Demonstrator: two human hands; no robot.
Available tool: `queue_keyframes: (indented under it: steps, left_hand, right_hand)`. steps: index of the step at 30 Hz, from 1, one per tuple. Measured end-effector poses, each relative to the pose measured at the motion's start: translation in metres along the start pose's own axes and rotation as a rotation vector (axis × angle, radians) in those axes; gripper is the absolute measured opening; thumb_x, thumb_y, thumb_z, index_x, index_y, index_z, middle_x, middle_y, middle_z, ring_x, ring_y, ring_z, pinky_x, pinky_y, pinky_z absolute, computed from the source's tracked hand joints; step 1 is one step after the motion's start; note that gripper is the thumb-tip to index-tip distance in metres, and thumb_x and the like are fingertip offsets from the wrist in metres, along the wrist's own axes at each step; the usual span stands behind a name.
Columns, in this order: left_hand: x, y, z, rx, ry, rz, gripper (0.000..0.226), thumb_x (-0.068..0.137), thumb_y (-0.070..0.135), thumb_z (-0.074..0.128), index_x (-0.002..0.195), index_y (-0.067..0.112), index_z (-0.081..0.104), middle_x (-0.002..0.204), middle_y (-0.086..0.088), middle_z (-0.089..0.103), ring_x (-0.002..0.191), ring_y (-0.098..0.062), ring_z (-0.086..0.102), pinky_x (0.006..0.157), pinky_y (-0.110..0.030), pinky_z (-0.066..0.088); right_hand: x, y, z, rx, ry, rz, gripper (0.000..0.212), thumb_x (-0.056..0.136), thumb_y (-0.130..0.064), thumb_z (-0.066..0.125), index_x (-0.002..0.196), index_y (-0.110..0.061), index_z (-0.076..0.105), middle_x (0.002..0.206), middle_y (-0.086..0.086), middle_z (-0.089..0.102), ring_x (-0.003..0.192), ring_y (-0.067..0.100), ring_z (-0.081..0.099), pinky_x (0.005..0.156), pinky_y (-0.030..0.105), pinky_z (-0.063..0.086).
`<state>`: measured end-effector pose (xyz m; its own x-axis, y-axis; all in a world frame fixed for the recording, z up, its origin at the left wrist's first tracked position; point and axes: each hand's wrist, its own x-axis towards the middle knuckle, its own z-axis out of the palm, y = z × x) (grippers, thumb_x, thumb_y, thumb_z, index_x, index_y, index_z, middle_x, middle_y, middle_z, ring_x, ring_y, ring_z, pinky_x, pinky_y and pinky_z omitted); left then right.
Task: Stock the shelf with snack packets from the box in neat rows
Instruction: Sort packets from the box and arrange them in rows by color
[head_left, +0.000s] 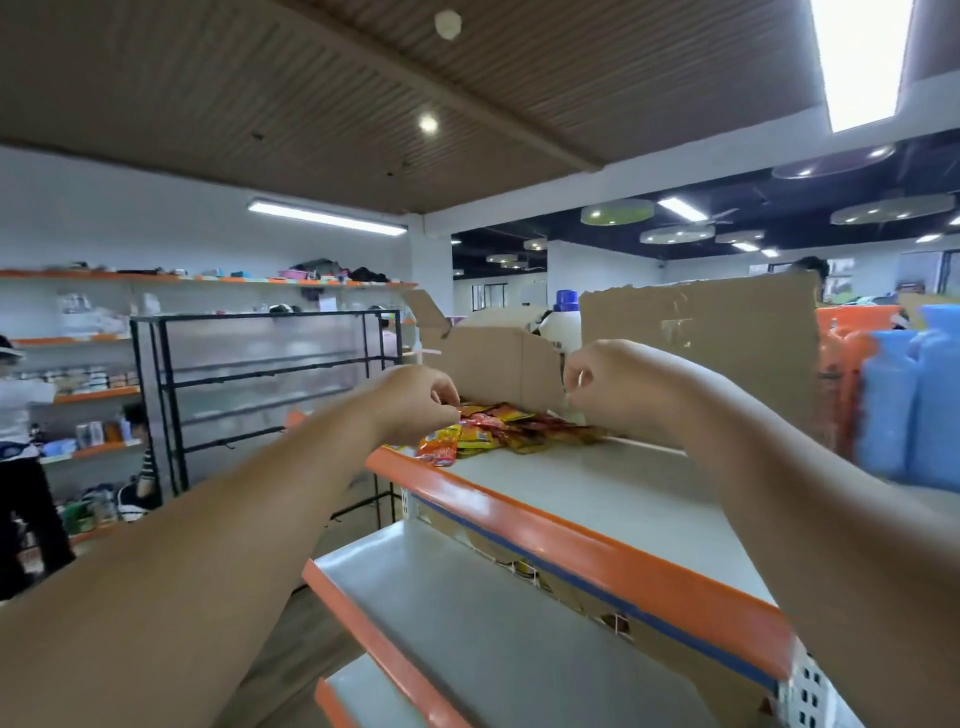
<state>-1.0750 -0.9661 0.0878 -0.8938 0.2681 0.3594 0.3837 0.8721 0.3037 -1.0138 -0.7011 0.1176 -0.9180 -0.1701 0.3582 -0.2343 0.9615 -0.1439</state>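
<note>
Several red, orange and yellow snack packets lie in a loose row at the far left end of the top shelf, which is white with an orange front edge. My left hand has its fingers curled down onto the left end of the row and pinches a packet there. Over the right end of the row my right hand is curled; what it holds is hidden. An open cardboard box stands just behind the packets.
A tall torn cardboard sheet and a white bottle with a blue cap stand behind the shelf. Blue and orange plastic containers crowd the right end. White lower shelves run below. A black rack and a person are at left.
</note>
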Motion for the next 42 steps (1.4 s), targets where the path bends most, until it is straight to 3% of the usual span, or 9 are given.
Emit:
queue_keyframes:
  steps: [8,12,16,19,23,26,31,37,42]
  left_hand:
    - [0.073,-0.063,0.038,0.129,-0.144,0.018,0.043,0.081,0.018,0.052,0.090,0.058,0.065,0.120,0.003,0.064,0.094,-0.018,0.067,0.082,-0.042,0.062]
    - [0.111,-0.098,0.056,0.375,-0.187,0.196,0.064,0.087,0.007,0.063,0.135,0.049,0.061,0.143,0.008,0.056,0.121,-0.020,0.056,0.098,-0.040,0.052]
    - [0.142,-0.122,0.069,0.498,-0.256,0.484,0.080,0.077,0.009,0.071,0.142,0.053,0.055,0.150,0.022,0.050,0.120,-0.014,0.054,0.098,-0.039,0.051]
    - [0.161,-0.137,0.077,0.410,-0.365,0.557,0.088,0.070,0.013,0.068,0.142,0.058,0.047,0.145,0.027,0.053,0.122,-0.008,0.056,0.095,-0.038,0.055]
    - [0.174,-0.149,0.078,0.282,-0.384,0.657,0.073,0.070,0.045,0.068,0.140,0.058,0.051,0.141,0.031,0.054,0.126,0.000,0.051,0.100,-0.036,0.052]
    - [0.179,-0.147,0.081,0.192,-0.353,0.746,0.052,0.081,0.057,0.059,0.132,0.050,0.063,0.133,0.027,0.062,0.121,0.002,0.054,0.103,-0.032,0.048]
    - [0.213,-0.124,0.078,-0.012,-0.364,0.733,0.017,0.087,0.033,0.056,0.072,0.033,0.062,0.071,0.011,0.060,0.067,-0.008,0.054,0.063,-0.031,0.043]
    - [0.269,-0.085,0.072,0.135,-0.531,0.535,0.023,0.091,0.031,0.060,0.073,0.017,0.063,0.068,0.002,0.054,0.063,-0.019,0.051,0.060,-0.028,0.041]
    - [0.273,-0.066,0.110,0.181,-0.486,0.471,0.022,0.089,0.037,0.060,0.086,0.018,0.072,0.082,0.001,0.068,0.074,-0.021,0.064,0.066,-0.031,0.051]
  right_hand:
    - [0.072,-0.006,0.039,-0.072,-0.200,0.031,0.013,0.094,-0.037,0.064,0.099,-0.027,0.068,0.103,-0.006,0.067,0.094,0.017,0.062,0.087,0.036,0.053]
    - [0.110,-0.010,0.063,-0.079,-0.257,0.097,0.018,0.093,-0.042,0.066,0.104,-0.028,0.069,0.106,-0.006,0.066,0.096,0.018,0.062,0.092,0.039,0.053]
    - [0.151,-0.016,0.089,-0.131,-0.388,0.213,0.025,0.092,-0.039,0.069,0.108,-0.020,0.067,0.092,0.001,0.062,0.076,0.019,0.057,0.070,0.035,0.055]
    - [0.179,-0.024,0.104,-0.213,-0.478,0.294,0.036,0.090,-0.043,0.071,0.116,-0.018,0.066,0.112,0.010,0.064,0.090,0.024,0.062,0.068,0.032,0.057]
    - [0.204,-0.030,0.133,-0.241,-0.498,0.301,0.046,0.087,-0.044,0.074,0.118,-0.011,0.065,0.113,0.011,0.066,0.082,0.020,0.058,0.047,0.022,0.045]
    - [0.212,-0.021,0.158,-0.250,-0.433,0.302,0.029,0.083,-0.034,0.076,0.102,-0.020,0.059,0.096,-0.001,0.063,0.076,0.017,0.058,0.053,0.029,0.039]
    - [0.209,-0.015,0.160,-0.300,-0.332,0.265,0.016,0.090,-0.030,0.066,0.102,-0.020,0.063,0.090,-0.003,0.066,0.079,0.020,0.063,0.067,0.030,0.049]
    - [0.193,0.025,0.124,-0.256,-0.054,0.506,0.014,0.080,-0.013,0.057,0.075,-0.024,0.065,0.081,-0.003,0.064,0.079,0.023,0.064,0.063,0.030,0.051]
    - [0.168,0.048,0.116,-0.259,-0.422,0.683,0.024,0.080,-0.025,0.073,0.103,-0.029,0.070,0.084,-0.008,0.066,0.071,0.014,0.062,0.067,0.028,0.052]
